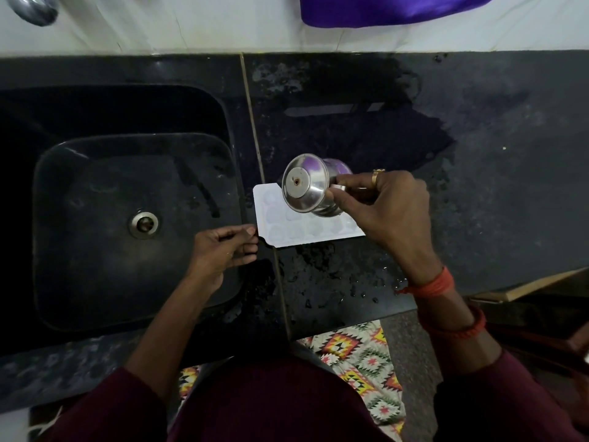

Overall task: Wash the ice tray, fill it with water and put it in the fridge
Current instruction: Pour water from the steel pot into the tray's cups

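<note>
Seen from above: a person stands at a black stone counter (478, 193) with a black sink (95, 282) set into its left side. The white ice tray (266, 194) lies flat on the counter just right of the sink's edge, with its long side running left to right.

The left hand (223, 250) pinches the tray's near-left corner between thumb and forefinger, and the other fingers are curled beneath. The right hand (392, 215) holds a small steel pot (306, 189) above the middle of the tray, fingers and thumb clamped round its body. The pot is tipped onto its side with its round base towards the camera. Its mouth is hidden, and no stream of water can be made out. The counter around the tray is wet in patches.

This looks like the filling step. To do it well, the pour should probably be thin and slow, and the pot should travel along the tray so that each cell fills rather than one flooding over. The left hand's pinch should keep the tray level and stop it sliding on the wet stone. Leaving each cell a little short of the rim would likely make the carry to the fridge less prone to spills.
</note>
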Tool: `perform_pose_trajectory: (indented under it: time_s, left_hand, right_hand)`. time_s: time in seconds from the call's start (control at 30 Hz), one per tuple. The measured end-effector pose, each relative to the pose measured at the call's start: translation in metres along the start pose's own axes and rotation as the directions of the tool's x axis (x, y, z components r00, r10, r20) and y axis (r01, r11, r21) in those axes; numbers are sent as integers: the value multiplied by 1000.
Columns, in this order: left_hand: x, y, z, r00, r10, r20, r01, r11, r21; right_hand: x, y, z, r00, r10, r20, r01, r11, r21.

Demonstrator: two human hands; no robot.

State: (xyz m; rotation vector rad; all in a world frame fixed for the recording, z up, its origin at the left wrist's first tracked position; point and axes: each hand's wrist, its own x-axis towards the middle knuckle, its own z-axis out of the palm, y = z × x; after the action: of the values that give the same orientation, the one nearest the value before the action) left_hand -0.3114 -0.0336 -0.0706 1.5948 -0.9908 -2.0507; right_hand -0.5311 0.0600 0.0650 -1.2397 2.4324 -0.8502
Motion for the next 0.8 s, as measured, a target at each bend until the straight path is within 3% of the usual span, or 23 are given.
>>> perform_pose_trajectory:
  time_s: [0.8]
  left_hand:
    - [2,-1,3,1000,-1,0,1,1000,2]
  right_hand:
    - [3,6,2,1000,-11,13,12,999,-47]
